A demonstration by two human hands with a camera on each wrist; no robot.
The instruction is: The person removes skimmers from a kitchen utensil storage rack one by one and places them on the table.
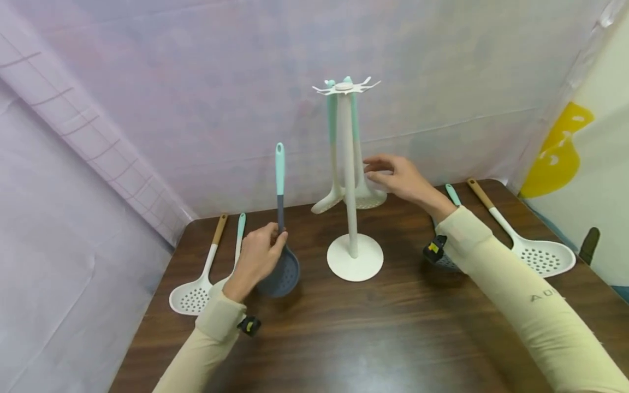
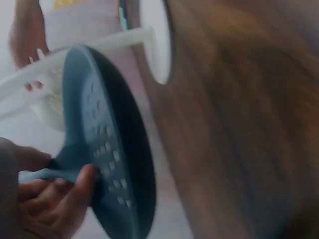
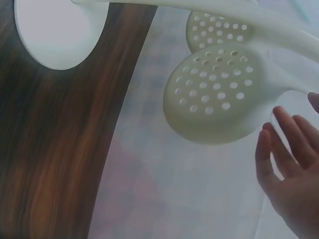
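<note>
My left hand grips a dark grey skimmer by its neck, low on the handle, with the mint handle end pointing up. In the left wrist view, thumb and fingers close round that neck, beside the perforated bowl. A white utensil stand rises from a round base on the table. Two white perforated utensils with mint handles hang from its hooks: a skimmer on the right and another skimmer on the left. My right hand is beside the right one's neck, fingers loosely bent and spread, holding nothing.
At the table's left lie a wooden-handled white skimmer and a mint-handled white utensil. On the right lie another wooden-handled skimmer and a dark mint-handled one, partly behind my right sleeve. A pale sheet backs the table.
</note>
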